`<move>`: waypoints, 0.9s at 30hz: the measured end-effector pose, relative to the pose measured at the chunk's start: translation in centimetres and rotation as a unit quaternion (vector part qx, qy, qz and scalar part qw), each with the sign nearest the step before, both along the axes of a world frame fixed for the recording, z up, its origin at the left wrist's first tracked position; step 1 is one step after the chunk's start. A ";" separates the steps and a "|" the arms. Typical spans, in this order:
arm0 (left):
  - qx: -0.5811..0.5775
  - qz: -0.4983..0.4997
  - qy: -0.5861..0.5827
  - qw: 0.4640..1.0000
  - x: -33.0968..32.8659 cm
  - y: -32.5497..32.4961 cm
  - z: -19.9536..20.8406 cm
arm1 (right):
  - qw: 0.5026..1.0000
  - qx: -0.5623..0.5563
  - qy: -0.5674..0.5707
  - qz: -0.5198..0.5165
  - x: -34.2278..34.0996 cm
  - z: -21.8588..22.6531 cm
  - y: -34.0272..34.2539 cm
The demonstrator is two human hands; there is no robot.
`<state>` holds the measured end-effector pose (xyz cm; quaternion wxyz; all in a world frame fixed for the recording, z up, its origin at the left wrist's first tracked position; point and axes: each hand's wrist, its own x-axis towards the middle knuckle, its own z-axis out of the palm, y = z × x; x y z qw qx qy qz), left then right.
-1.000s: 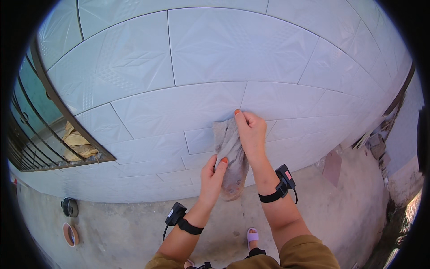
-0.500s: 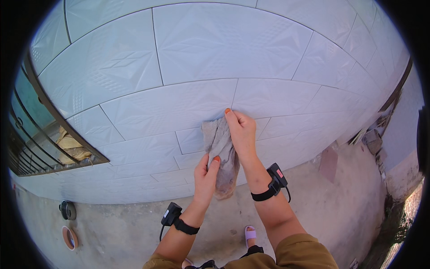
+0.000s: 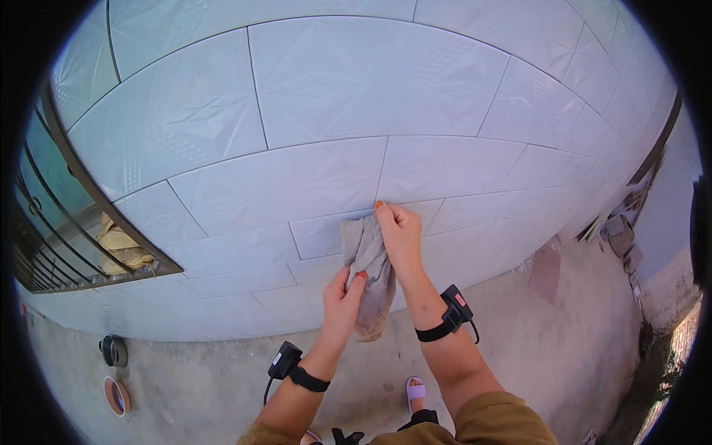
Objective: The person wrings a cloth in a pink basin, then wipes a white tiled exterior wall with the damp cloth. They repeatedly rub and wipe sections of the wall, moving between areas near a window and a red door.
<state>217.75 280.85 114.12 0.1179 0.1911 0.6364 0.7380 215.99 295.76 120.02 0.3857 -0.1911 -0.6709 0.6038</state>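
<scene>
A grey, creased rag [image 3: 368, 252] hangs lengthwise between my hands, in front of the pale tiled wall [image 3: 319, 167]. Its lower end is stained brownish. My right hand [image 3: 401, 236] pinches the upper right edge, the thumb with its orange nail on top. Lower down, my left hand [image 3: 343, 300] grips the rag's left side between thumb and fingers. The fingers of both hands are partly hidden behind the cloth. I cannot tell whether the rag touches the wall.
A barred window [image 3: 74, 222] with a crumpled tan sack [image 3: 121, 248] inside is at the left. On the concrete floor [image 3: 215, 378] stand a dark pot [image 3: 113, 350] and a terracotta basin [image 3: 116, 396]. Stones and rubble [image 3: 617, 234] lie at the far right.
Both hands and the rag have moved slightly down in the picture, the right hand most. The wall has also shifted a little downward in view. The grip on the rag is unchanged.
</scene>
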 end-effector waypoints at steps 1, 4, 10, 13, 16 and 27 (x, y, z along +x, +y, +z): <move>-0.001 -0.004 -0.006 1.000 0.0 0.1 -0.2 | 1.000 -0.006 0.005 0.017 0.0 -0.2 0.2; 0.012 -0.007 -0.016 1.000 0.0 -0.1 -0.7 | 0.999 -0.019 0.024 0.014 0.0 -0.7 0.2; 0.008 -0.018 -0.017 1.000 0.1 -1.0 -1.9 | 0.999 0.013 0.035 0.021 -0.1 -2.0 -0.6; 0.014 -0.019 -0.019 1.000 0.1 -1.1 -1.9 | 0.999 0.012 0.030 0.021 -0.2 -2.5 -0.8; 0.011 -0.019 -0.023 0.999 0.2 -1.2 -2.1 | 0.999 0.000 0.033 0.016 -0.2 -2.9 -0.8; 0.006 -0.012 -0.017 1.000 0.3 -3.2 -4.0 | 0.999 0.008 0.032 0.003 -0.3 -4.0 -3.0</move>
